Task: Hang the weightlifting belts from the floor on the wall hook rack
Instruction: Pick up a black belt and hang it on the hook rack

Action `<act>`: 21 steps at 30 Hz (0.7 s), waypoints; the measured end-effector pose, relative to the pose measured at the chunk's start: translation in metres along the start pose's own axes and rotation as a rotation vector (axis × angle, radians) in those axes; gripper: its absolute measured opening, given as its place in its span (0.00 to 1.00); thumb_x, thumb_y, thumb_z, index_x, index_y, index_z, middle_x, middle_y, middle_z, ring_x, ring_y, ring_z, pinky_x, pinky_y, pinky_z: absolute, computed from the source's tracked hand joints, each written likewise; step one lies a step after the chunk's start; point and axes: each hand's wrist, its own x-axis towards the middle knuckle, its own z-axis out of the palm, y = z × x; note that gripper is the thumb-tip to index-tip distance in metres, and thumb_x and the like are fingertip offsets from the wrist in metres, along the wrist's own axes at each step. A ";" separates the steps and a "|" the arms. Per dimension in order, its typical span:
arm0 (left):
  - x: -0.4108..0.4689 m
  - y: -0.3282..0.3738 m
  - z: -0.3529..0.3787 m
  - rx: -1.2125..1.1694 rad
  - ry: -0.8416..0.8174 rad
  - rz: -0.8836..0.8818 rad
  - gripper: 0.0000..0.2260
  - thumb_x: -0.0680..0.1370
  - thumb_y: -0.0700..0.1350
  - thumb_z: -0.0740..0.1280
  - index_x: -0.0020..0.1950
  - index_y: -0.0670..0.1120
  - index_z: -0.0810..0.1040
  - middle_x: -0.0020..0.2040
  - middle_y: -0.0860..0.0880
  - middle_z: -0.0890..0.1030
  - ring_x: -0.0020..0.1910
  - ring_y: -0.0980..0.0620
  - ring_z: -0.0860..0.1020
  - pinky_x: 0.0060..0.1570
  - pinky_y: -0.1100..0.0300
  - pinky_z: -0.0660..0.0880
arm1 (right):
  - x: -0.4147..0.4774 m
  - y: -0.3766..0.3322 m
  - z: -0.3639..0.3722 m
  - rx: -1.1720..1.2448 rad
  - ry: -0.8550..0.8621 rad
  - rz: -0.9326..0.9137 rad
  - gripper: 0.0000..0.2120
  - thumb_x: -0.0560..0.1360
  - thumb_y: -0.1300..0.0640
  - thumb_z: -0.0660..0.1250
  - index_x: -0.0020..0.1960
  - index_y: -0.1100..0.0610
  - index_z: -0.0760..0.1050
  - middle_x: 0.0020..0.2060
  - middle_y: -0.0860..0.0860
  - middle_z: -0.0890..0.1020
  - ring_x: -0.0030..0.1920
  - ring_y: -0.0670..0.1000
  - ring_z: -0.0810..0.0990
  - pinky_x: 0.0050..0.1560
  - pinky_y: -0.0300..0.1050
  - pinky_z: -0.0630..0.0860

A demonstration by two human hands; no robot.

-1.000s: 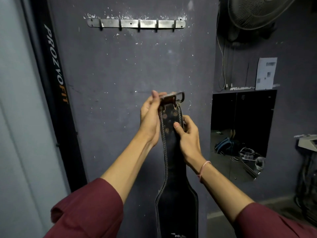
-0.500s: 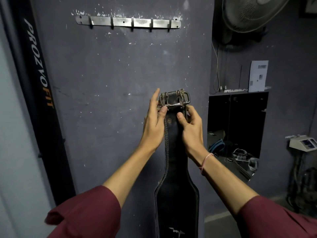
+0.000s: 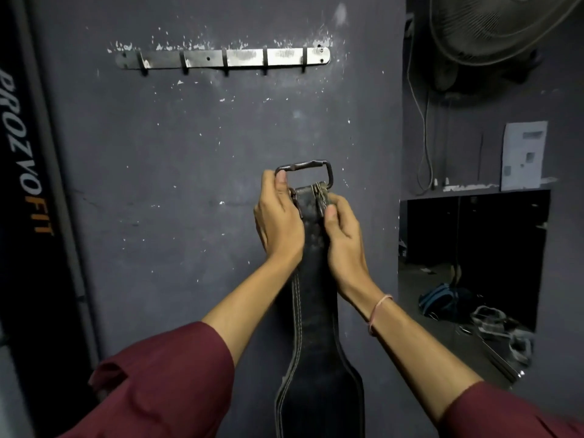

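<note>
A black leather weightlifting belt (image 3: 316, 311) with pale stitching hangs straight down in front of the dark wall, its wide part near the bottom edge. Its metal buckle (image 3: 305, 167) stands upright above the strap's end. My left hand (image 3: 278, 219) grips the strap's left side, the thumb pinching the buckle's left corner. My right hand (image 3: 343, 235) grips the strap's right side just under the buckle, thumb on the prongs. The metal hook rack (image 3: 222, 58) is fixed to the wall above, well above the buckle, with several bare hooks.
A black padded post (image 3: 28, 184) with lettering stands at the left. At the right, a wall fan (image 3: 493, 26) hangs over a ledge with a paper sheet (image 3: 524, 154); below it a dark opening shows a bag (image 3: 442, 300) and clutter.
The buckle frame has flipped up above the strap's end, and my left thumb now pinches its corner. Both hands have shifted slightly up the strap.
</note>
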 end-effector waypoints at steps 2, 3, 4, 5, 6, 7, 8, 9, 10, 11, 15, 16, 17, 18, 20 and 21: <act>0.007 -0.001 0.016 0.007 0.025 0.026 0.16 0.86 0.50 0.54 0.44 0.43 0.69 0.31 0.53 0.71 0.30 0.55 0.70 0.35 0.54 0.66 | 0.028 0.001 -0.006 -0.046 -0.043 -0.071 0.12 0.85 0.55 0.54 0.58 0.59 0.74 0.50 0.50 0.82 0.52 0.46 0.80 0.57 0.48 0.76; 0.013 -0.002 0.024 0.010 0.039 0.028 0.16 0.86 0.50 0.55 0.43 0.43 0.69 0.31 0.53 0.71 0.30 0.56 0.70 0.35 0.54 0.66 | 0.041 0.002 -0.009 -0.061 -0.066 -0.086 0.12 0.85 0.55 0.55 0.56 0.59 0.74 0.48 0.50 0.82 0.51 0.47 0.80 0.57 0.50 0.76; 0.021 -0.004 0.032 0.011 0.053 0.024 0.15 0.85 0.50 0.55 0.43 0.43 0.70 0.31 0.54 0.72 0.30 0.57 0.71 0.35 0.54 0.66 | 0.053 0.004 -0.012 -0.061 -0.087 -0.093 0.11 0.85 0.56 0.55 0.55 0.59 0.74 0.47 0.50 0.82 0.50 0.47 0.80 0.56 0.50 0.77; 0.030 -0.005 0.039 0.010 0.064 0.019 0.15 0.85 0.50 0.56 0.42 0.44 0.70 0.30 0.54 0.72 0.30 0.59 0.71 0.34 0.55 0.65 | 0.066 0.007 -0.014 -0.061 -0.105 -0.096 0.10 0.85 0.57 0.56 0.54 0.59 0.75 0.46 0.49 0.82 0.49 0.46 0.80 0.54 0.48 0.77; 0.040 -0.005 0.045 0.010 0.075 0.020 0.15 0.85 0.50 0.56 0.42 0.44 0.70 0.30 0.55 0.72 0.30 0.61 0.72 0.34 0.57 0.64 | 0.079 0.007 -0.016 -0.060 -0.116 -0.106 0.10 0.85 0.56 0.57 0.53 0.59 0.75 0.44 0.49 0.82 0.47 0.45 0.80 0.52 0.47 0.77; 0.050 -0.005 0.052 0.009 0.085 0.029 0.15 0.85 0.50 0.57 0.41 0.44 0.70 0.30 0.55 0.72 0.30 0.62 0.72 0.34 0.58 0.63 | 0.093 0.005 -0.016 -0.063 -0.105 -0.123 0.11 0.84 0.55 0.58 0.51 0.60 0.75 0.42 0.49 0.80 0.44 0.45 0.78 0.49 0.48 0.76; 0.060 -0.004 0.059 0.007 0.093 0.045 0.16 0.85 0.50 0.58 0.41 0.43 0.71 0.30 0.55 0.71 0.30 0.63 0.71 0.34 0.59 0.62 | 0.109 0.003 -0.017 -0.061 -0.076 -0.144 0.13 0.84 0.54 0.58 0.47 0.61 0.74 0.38 0.50 0.78 0.41 0.45 0.75 0.44 0.50 0.75; 0.070 -0.003 0.066 0.005 0.101 0.063 0.16 0.85 0.50 0.58 0.41 0.43 0.72 0.29 0.55 0.71 0.29 0.63 0.71 0.33 0.60 0.62 | 0.127 0.001 -0.016 -0.060 -0.034 -0.162 0.15 0.83 0.54 0.59 0.44 0.63 0.72 0.35 0.51 0.75 0.38 0.46 0.72 0.40 0.50 0.72; 0.080 -0.001 0.072 0.002 0.111 0.079 0.16 0.85 0.50 0.59 0.40 0.42 0.72 0.29 0.55 0.70 0.29 0.62 0.71 0.33 0.60 0.62 | 0.146 -0.002 -0.015 -0.064 0.004 -0.179 0.16 0.82 0.54 0.60 0.41 0.65 0.71 0.34 0.52 0.72 0.36 0.46 0.69 0.38 0.49 0.69; 0.093 0.000 0.079 0.001 0.122 0.091 0.16 0.85 0.49 0.59 0.41 0.43 0.73 0.30 0.55 0.71 0.29 0.61 0.70 0.33 0.60 0.63 | 0.165 -0.005 -0.013 -0.073 0.031 -0.192 0.17 0.81 0.55 0.61 0.39 0.66 0.70 0.32 0.53 0.71 0.35 0.47 0.68 0.37 0.48 0.67; 0.151 0.012 0.103 0.039 0.142 0.101 0.17 0.84 0.49 0.60 0.37 0.45 0.67 0.30 0.55 0.68 0.32 0.51 0.67 0.37 0.54 0.62 | 0.236 -0.014 0.000 -0.084 0.095 -0.203 0.19 0.78 0.54 0.64 0.37 0.68 0.72 0.30 0.53 0.70 0.34 0.49 0.67 0.36 0.47 0.65; 0.167 0.018 0.108 0.045 0.146 0.102 0.18 0.84 0.49 0.60 0.35 0.46 0.66 0.29 0.54 0.67 0.32 0.50 0.66 0.37 0.54 0.61 | 0.252 -0.018 0.005 -0.079 0.120 -0.208 0.19 0.78 0.55 0.65 0.36 0.69 0.72 0.30 0.52 0.69 0.34 0.49 0.66 0.35 0.46 0.64; 0.183 0.023 0.113 0.053 0.149 0.104 0.18 0.84 0.50 0.60 0.35 0.46 0.66 0.29 0.54 0.67 0.33 0.49 0.67 0.38 0.55 0.60 | 0.266 -0.024 0.010 -0.069 0.148 -0.206 0.19 0.78 0.56 0.66 0.35 0.69 0.72 0.30 0.52 0.68 0.34 0.49 0.65 0.35 0.46 0.63; 0.200 0.026 0.118 0.064 0.148 0.096 0.17 0.84 0.50 0.61 0.36 0.45 0.67 0.29 0.54 0.67 0.35 0.48 0.68 0.38 0.55 0.60 | 0.280 -0.031 0.015 -0.056 0.172 -0.210 0.19 0.77 0.57 0.66 0.33 0.68 0.71 0.30 0.52 0.67 0.34 0.49 0.63 0.34 0.46 0.62; 0.233 0.033 0.125 0.092 0.125 0.054 0.18 0.83 0.51 0.62 0.35 0.45 0.68 0.29 0.53 0.68 0.38 0.46 0.68 0.38 0.56 0.61 | 0.302 -0.045 0.025 -0.036 0.220 -0.206 0.20 0.75 0.60 0.67 0.27 0.60 0.65 0.28 0.50 0.62 0.34 0.49 0.60 0.32 0.46 0.57; 0.248 0.034 0.127 0.123 0.113 0.036 0.19 0.83 0.51 0.62 0.33 0.45 0.67 0.29 0.52 0.67 0.38 0.46 0.68 0.38 0.56 0.61 | 0.310 -0.049 0.028 -0.032 0.241 -0.204 0.22 0.74 0.62 0.67 0.26 0.55 0.61 0.28 0.49 0.59 0.33 0.48 0.58 0.31 0.46 0.55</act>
